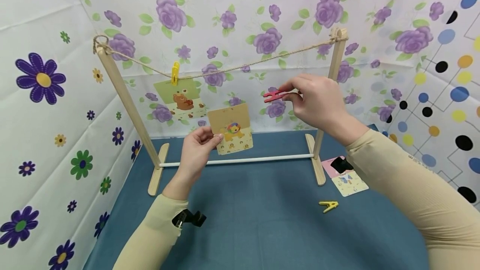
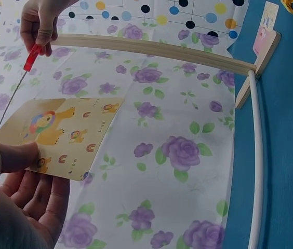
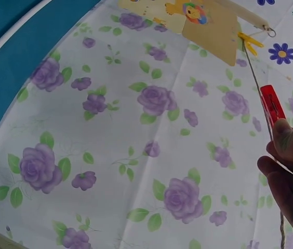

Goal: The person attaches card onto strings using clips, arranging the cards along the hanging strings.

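Tan and cream, the flat, round-cornered lion card (image 1: 233,130) is pinched in the left hand (image 1: 196,147), in the middle, below a twisted rope (image 1: 225,71); its tiny lettering is too small to read. To the right, the right hand (image 1: 316,103) pinches a red plastic clothespin (image 3: 271,98). Far left, a yellow clothespin (image 1: 175,73) clips the bear card (image 1: 183,102) to the rope, strung between pale wooden posts (image 1: 128,103).

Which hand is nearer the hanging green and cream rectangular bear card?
Left. The left hand appears just below the bear card in the head view; the right hand is farther off, to its right.
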Demonstrator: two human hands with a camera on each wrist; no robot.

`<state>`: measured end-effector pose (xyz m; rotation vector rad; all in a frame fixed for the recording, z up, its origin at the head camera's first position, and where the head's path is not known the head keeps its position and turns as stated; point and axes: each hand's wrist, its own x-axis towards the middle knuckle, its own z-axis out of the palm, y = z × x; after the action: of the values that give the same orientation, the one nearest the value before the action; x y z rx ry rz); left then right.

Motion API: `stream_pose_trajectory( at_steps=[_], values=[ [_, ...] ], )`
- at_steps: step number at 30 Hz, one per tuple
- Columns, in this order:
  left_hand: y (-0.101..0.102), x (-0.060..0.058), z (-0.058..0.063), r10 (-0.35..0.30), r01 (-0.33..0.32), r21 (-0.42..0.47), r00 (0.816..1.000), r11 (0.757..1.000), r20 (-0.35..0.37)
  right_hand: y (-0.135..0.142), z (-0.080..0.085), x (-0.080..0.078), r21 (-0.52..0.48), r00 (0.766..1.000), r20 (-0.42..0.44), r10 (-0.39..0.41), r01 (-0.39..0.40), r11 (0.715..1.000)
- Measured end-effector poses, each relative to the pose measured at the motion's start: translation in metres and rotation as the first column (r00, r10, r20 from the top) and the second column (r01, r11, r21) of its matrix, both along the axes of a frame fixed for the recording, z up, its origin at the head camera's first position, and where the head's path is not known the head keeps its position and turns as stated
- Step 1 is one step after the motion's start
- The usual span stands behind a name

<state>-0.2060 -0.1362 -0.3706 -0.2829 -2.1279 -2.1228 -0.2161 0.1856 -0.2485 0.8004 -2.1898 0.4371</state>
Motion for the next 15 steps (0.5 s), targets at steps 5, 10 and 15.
stream_pose_trajectory(
  at_steps=[5, 10, 15],
  values=[
    [0.002, 0.000, 0.001, -0.001, 0.001, 0.002, 1.000, 1.000, 0.005, 0.000, 0.003, -0.001, -0.006, 1.000, -0.003, 0.000, 0.000, 1.000],
    [0.005, 0.000, 0.003, -0.007, 0.007, 0.001, 1.000, 1.000, -0.009, -0.002, 0.007, -0.002, -0.002, 1.000, -0.005, -0.017, 0.017, 1.000],
    [0.007, -0.001, 0.005, -0.021, 0.021, 0.009, 1.000, 1.000, -0.021, -0.004, 0.013, -0.004, 0.009, 1.000, 0.005, -0.031, 0.031, 0.999]
  ],
)
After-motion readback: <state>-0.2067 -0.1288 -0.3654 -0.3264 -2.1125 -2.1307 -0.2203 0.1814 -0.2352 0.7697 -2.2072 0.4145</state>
